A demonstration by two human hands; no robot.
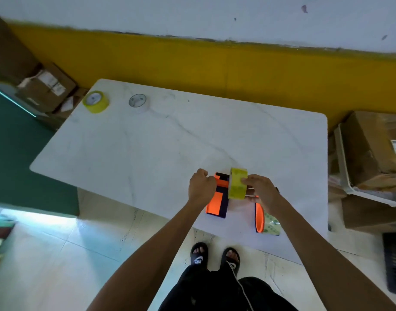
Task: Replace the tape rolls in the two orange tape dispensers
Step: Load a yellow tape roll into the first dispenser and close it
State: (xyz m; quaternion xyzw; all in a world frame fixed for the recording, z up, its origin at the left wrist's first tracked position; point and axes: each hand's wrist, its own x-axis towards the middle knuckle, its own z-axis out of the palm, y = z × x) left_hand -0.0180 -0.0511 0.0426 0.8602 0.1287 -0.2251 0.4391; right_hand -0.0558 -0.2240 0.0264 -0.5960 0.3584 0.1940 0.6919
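- While you stand at its near edge, the white marble table (170, 140) fills the middle of your view, its long side running from left to right in front of a yellow-and-white wall.
- Cardboard boxes (369, 158) are stacked on the floor to the right of the table, and more boxes (46, 86) sit past its far left corner.
- Your left hand (201, 187) is curled narrow around the head of the first orange dispenser (217, 198), which lies flat near the table's front edge — its long axis runs away from you, head end pointing toward the wall.
- Your right hand (263, 191) grips the yellow-green tape roll (237, 186) with fingers on its right face; the roll stands on edge, its flat sides facing left and right, just beside the first dispenser's head.
- Under your right wrist lies the second orange dispenser (259, 217), also lengthwise toward the wall, with a clear roll (271, 223) at its right side; your hand hides its far end.
- At the far left corner a spare yellow-green roll (96, 102) lies flat, hole up.
- Just to its right, well apart from your hands, a white roll (138, 102) also lies flat.
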